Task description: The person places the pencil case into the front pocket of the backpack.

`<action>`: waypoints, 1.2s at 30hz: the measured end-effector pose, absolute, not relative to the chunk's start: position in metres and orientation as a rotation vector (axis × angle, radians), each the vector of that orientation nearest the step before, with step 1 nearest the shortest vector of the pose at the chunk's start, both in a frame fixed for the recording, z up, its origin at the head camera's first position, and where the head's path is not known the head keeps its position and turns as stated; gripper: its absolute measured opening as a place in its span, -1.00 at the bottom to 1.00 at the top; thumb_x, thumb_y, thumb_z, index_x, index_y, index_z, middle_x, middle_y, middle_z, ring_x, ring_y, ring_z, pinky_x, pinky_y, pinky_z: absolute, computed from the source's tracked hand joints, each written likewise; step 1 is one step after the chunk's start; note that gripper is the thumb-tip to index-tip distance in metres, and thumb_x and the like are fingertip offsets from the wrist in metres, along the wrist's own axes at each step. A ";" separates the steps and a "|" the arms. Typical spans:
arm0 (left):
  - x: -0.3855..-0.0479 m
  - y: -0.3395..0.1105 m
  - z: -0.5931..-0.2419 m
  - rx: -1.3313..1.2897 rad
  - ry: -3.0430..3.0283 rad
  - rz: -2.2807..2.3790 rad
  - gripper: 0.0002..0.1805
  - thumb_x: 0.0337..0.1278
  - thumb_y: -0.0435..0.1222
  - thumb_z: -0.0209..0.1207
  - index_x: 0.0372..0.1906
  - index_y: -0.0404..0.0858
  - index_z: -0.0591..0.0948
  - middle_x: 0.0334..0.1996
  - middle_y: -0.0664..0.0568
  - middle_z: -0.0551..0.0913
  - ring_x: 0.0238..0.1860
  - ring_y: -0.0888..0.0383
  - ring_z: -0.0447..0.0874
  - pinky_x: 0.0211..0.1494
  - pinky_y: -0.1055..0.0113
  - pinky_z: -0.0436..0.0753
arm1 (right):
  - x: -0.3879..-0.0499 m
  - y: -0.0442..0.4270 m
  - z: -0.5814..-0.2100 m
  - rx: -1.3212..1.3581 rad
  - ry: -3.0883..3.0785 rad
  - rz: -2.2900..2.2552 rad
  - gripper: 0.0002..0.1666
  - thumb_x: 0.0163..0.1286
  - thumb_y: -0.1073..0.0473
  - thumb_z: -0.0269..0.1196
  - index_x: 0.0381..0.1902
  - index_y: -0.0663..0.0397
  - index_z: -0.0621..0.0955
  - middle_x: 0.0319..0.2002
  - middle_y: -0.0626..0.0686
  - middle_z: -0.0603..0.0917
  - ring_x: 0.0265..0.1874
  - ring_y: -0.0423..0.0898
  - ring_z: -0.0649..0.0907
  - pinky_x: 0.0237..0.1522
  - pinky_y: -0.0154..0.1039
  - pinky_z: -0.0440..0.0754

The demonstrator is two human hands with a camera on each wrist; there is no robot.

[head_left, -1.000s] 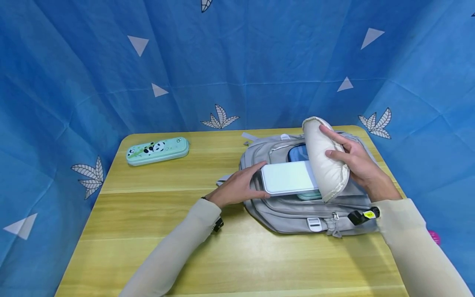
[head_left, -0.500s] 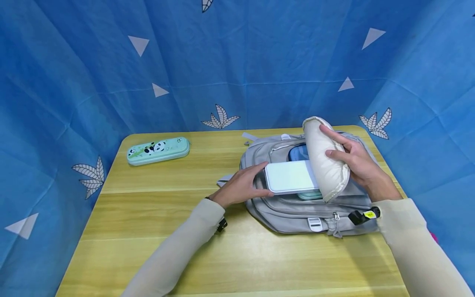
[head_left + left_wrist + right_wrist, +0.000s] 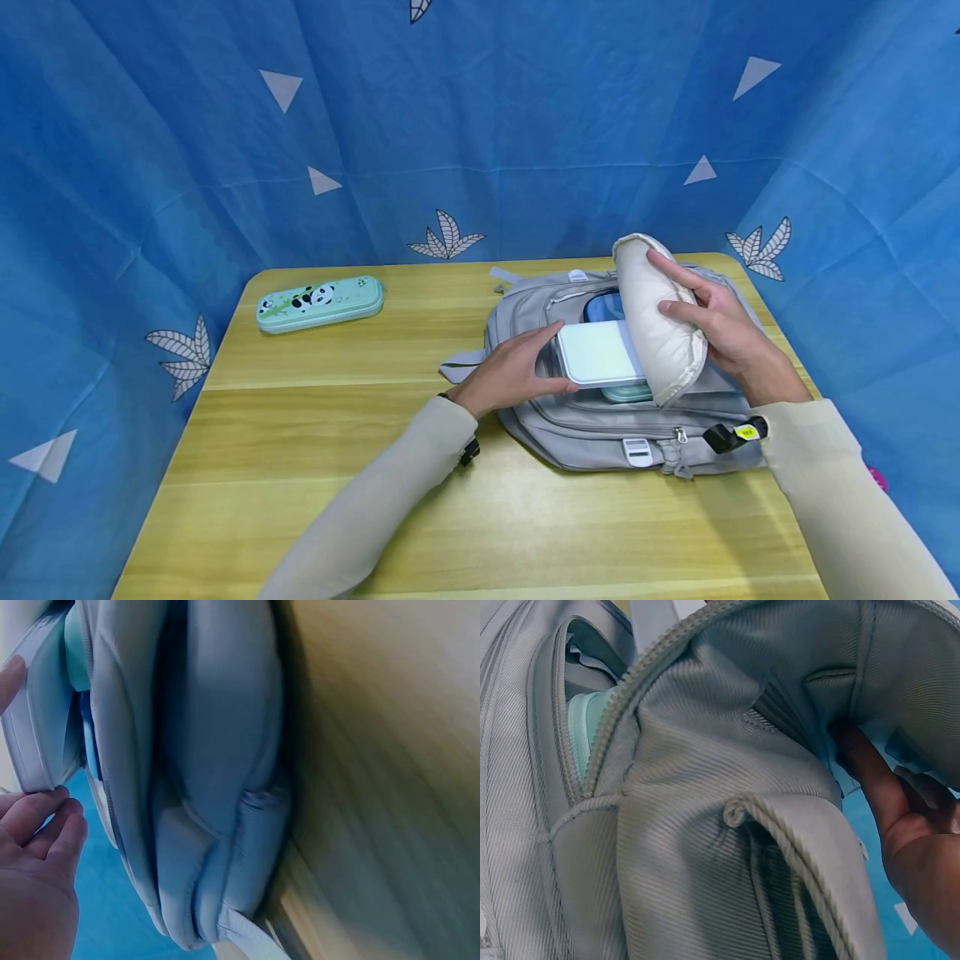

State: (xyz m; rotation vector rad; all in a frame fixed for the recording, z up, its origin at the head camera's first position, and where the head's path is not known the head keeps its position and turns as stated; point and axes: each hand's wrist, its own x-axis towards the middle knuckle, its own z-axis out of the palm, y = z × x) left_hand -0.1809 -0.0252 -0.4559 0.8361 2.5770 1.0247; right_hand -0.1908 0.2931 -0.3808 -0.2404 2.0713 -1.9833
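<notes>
A grey backpack [image 3: 585, 442] lies on the table, its front pocket unzipped. My left hand [image 3: 513, 371] grips the near end of a white rectangular case [image 3: 600, 354], thumb on one side and fingers on the other. In the left wrist view that case [image 3: 37, 720] slants into the pocket, with my left hand [image 3: 41, 847] at its end. The case's far end is hidden behind the pocket flap [image 3: 656, 321]. That flap, cream inside, is held folded back by my right hand [image 3: 723, 321]. In the right wrist view, the right hand [image 3: 922, 832] is at the flap's edge.
Inside the pocket, a blue item [image 3: 603, 307] and a mint-green case [image 3: 626, 393] show beside the white case. A mint pencil case with a panda [image 3: 320, 305] lies at the table's back left. Blue curtains [image 3: 495, 133] surround the wooden table [image 3: 300, 433].
My left hand has moved right, sliding the white case deeper behind the flap, so less of it shows. The right hand and the flap stay nearly in place.
</notes>
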 end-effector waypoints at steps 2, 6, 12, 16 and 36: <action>-0.182 -0.022 -0.456 0.851 2.581 1.021 0.16 0.27 0.21 0.48 0.79 -0.07 0.14 0.72 0.00 0.29 0.69 -0.02 0.33 0.67 -0.04 0.45 | -0.191 0.294 -0.382 -0.244 2.076 -1.987 -0.17 0.68 0.31 0.19 0.75 -0.32 0.25 0.83 0.06 -0.21 0.55 0.07 0.24 0.06 -0.40 0.77; -0.183 -0.015 -0.455 0.877 2.578 1.021 0.16 0.29 0.19 0.47 0.79 -0.07 0.13 0.73 0.02 0.28 0.69 0.00 0.32 0.67 -0.01 0.45 | -0.191 0.295 -0.383 -0.245 2.063 -2.009 -0.17 0.68 0.32 0.18 0.75 -0.31 0.26 0.83 0.05 -0.20 0.57 0.09 0.21 0.05 -0.39 0.77; -0.183 -0.003 -0.455 0.877 2.582 1.035 0.16 0.28 0.19 0.47 0.79 -0.09 0.14 0.73 0.00 0.27 0.70 0.00 0.30 0.69 0.02 0.43 | -0.191 0.295 -0.383 -0.245 2.055 -2.035 -0.17 0.67 0.34 0.17 0.74 -0.30 0.27 0.83 0.03 -0.19 0.66 0.18 0.09 0.06 -0.41 0.76; -0.183 0.004 -0.456 0.868 2.587 1.019 0.16 0.29 0.20 0.46 0.80 -0.08 0.12 0.73 0.02 0.27 0.71 0.03 0.29 0.69 0.07 0.42 | -0.192 0.295 -0.384 -0.262 2.042 -2.046 -0.17 0.68 0.36 0.16 0.75 -0.28 0.25 0.83 0.03 -0.21 0.68 0.21 0.04 0.08 -0.42 0.75; -0.184 0.029 -0.458 0.855 2.589 0.984 0.14 0.34 0.22 0.42 0.80 -0.05 0.09 0.74 0.00 0.26 0.72 0.04 0.27 0.68 0.05 0.45 | -0.191 0.293 -0.385 -0.302 2.003 -2.072 -0.18 0.69 0.37 0.12 0.76 -0.27 0.24 0.83 0.05 -0.21 0.65 0.17 0.08 0.09 -0.40 0.76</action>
